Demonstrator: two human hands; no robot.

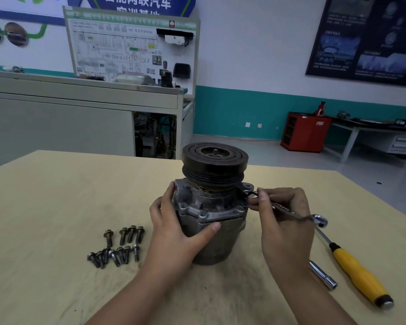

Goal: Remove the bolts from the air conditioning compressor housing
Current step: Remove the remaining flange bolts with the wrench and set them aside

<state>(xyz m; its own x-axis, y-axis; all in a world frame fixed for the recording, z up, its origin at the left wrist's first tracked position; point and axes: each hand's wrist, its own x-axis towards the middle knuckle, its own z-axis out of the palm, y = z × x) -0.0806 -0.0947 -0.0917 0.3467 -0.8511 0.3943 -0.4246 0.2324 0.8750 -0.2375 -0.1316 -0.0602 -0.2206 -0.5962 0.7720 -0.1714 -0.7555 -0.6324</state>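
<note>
Worktop (56, 207), near edge right: yellow-handled driver (359, 270) lying flat, chrome socket extension (324, 275) just beside it on the left. Near left: loose bolts (117, 246) in two rough rows, lying apart from the compressor.

Compressor (211, 216) stands upright mid-worktop, black pulley (215, 160) on top.

Left hand (174, 221): fingers wrapped round the left side of the housing, thumb across the front under the flange.

Right hand (284, 221): fingers curled round a slim wrench (285, 209), pinched near its front. The wrench tip sits at the flange ear on the housing's right side. Can't tell if it's on a bolt head. The wrench's rear end overlaps the driver's head, so I can't separate the two.

Behind: grey cabinet (56, 123), wiring training board (131, 48), red cabinet (305, 131) by the far wall.
</note>
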